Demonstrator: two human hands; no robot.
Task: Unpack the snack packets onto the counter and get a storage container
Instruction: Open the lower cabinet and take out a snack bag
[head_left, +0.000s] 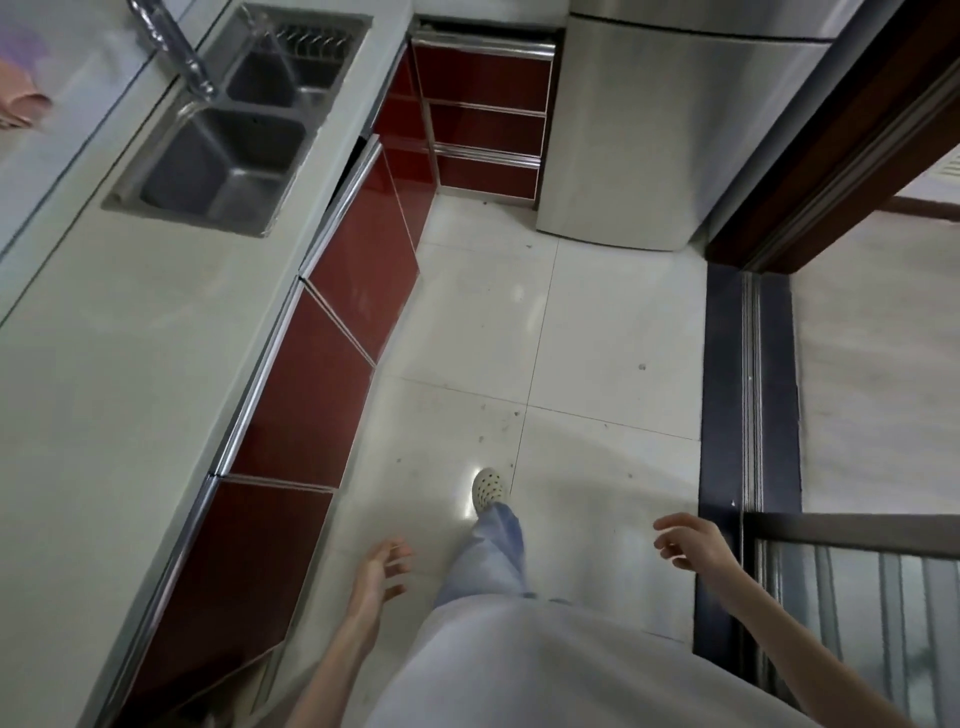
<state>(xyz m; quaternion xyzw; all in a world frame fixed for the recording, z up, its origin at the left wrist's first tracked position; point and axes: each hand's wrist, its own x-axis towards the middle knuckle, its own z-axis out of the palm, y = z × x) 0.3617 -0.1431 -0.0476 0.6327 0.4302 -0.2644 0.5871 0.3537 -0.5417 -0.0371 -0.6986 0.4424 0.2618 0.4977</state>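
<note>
My left hand (382, 566) and right hand (685, 543) hang loose and hold nothing, past the sink (218, 135). I see no packets or container. Packets would likely be light and crinkly; I'd pinch their edges.

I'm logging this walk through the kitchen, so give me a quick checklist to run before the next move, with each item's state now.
1. Left hand free: ok, fingers relaxed, holding nothing.
2. Right hand free: ok, fingers loosely curled, holding nothing.
3. Floor ahead unobstructed: ok, only small specks.
4. Counter has bare room near the sink: ok.
5. Snack packets in view: not ok, none visible.
6. Storage container located: cannot tell; the red cabinets show only their fronts.
</note>
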